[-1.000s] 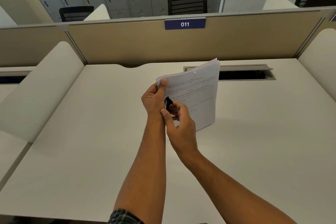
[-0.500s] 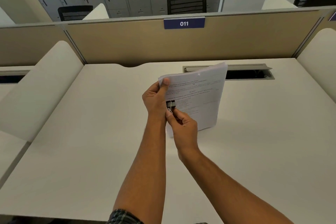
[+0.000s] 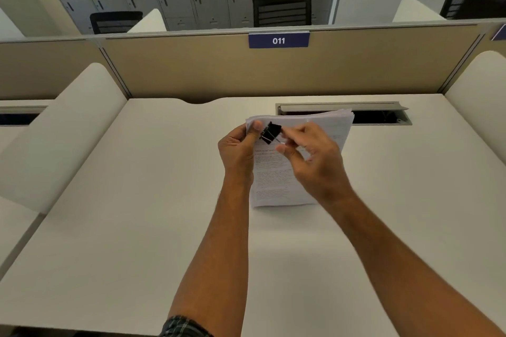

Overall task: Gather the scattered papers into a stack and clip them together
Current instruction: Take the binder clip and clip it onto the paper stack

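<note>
- A head-worn camera looks down at two bare forearms reaching over a pale desk [image 3: 137, 227].
- The left hand [image 3: 236, 150] grips a stack of papers [image 3: 276, 172] at its upper left corner, thumb pressed on the printed front sheet and fingers curled behind.
- The stack is held above the middle of the desk, tilted so the printed page faces the camera; whether its lower edge touches the desk cannot be told. Its edges look roughly squared, with slight fanning at the upper right corner.
- The right hand [image 3: 312, 161] pinches the wire handles of a black binder clip [image 3: 270, 132] between thumb and forefinger.
- The clip sits at the top edge of the stack, just beside the left thumb; whether its mouth is already closed over the sheets cannot be told.
- A rectangular cable slot [image 3: 383, 115] is cut into the desk just behind the papers, with its metal flap raised.
- A tan partition [image 3: 191, 71] runs along the far edge of the desk, bearing a blue label [image 3: 278, 40] that reads 011.
- Low rounded white dividers rise at the left side [image 3: 54, 131] and the right side [image 3: 482, 107] of the desk, well apart from the hands.
- Bare desk surface lies on both sides of the arms and toward the near edge.
</note>
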